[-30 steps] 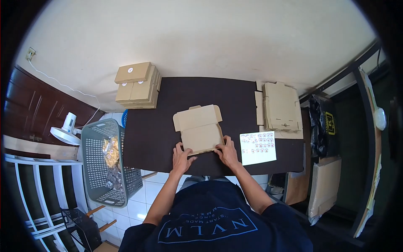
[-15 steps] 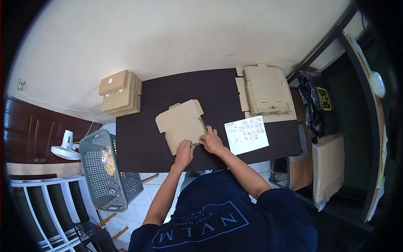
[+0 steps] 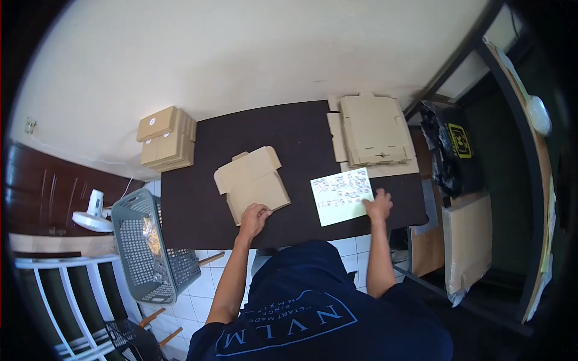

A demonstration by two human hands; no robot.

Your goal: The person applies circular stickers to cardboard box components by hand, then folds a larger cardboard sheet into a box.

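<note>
Partly folded, a brown cardboard box (image 3: 256,183) lies open on the dark table, its lid flap pointing away from me. My left hand (image 3: 255,219) is closed on the box's near edge. My right hand (image 3: 379,204) is at the right edge of a white sticker sheet (image 3: 340,210) printed with rows of small round designs; its fingers are apart and touch or hover over the sheet's edge.
Folded boxes (image 3: 168,139) are stacked at the table's back left. Flat cardboard blanks (image 3: 376,129) lie at the back right. A grey basket (image 3: 135,253) and a white fan (image 3: 93,213) stand left of the dark table (image 3: 253,123).
My right hand has left the box and moved right to the sticker sheet. My left hand stays at the box's near edge. The view has shifted slightly.
</note>
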